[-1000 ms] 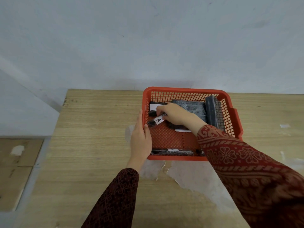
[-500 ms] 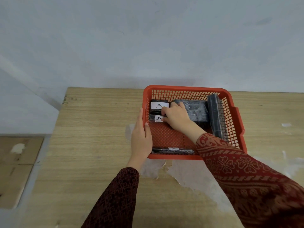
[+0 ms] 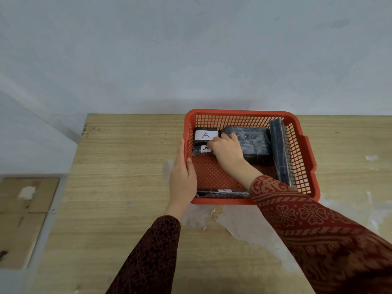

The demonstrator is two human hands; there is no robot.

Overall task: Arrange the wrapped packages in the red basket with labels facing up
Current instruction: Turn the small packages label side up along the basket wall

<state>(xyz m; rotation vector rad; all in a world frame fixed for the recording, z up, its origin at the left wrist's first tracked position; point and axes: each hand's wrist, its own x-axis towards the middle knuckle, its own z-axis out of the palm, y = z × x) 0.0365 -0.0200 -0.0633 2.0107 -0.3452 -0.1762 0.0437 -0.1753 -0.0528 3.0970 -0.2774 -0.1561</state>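
A red basket (image 3: 305,183) sits on the wooden table. In its far left corner lies a black wrapped package (image 3: 205,135) with a white "A" label facing up. Just in front of it is a second small package (image 3: 201,149) with an "A" label up; my right hand (image 3: 228,150) rests on its right end, fingers curled over it. A larger black package (image 3: 253,143) lies in the middle with no label showing. A long package (image 3: 280,149) leans on the right wall, another (image 3: 222,193) lies along the near wall. My left hand (image 3: 182,177) grips the basket's left rim.
The wooden table (image 3: 127,166) ends at a left edge near a grey wall. Pale worn patches (image 3: 244,221) mark the tabletop in front of the basket. Floor tiles (image 3: 23,209) show at lower left.
My right hand set the second labelled package down flat in front of the first one and pushed it toward the far left corner. My left hand stayed on the rim.
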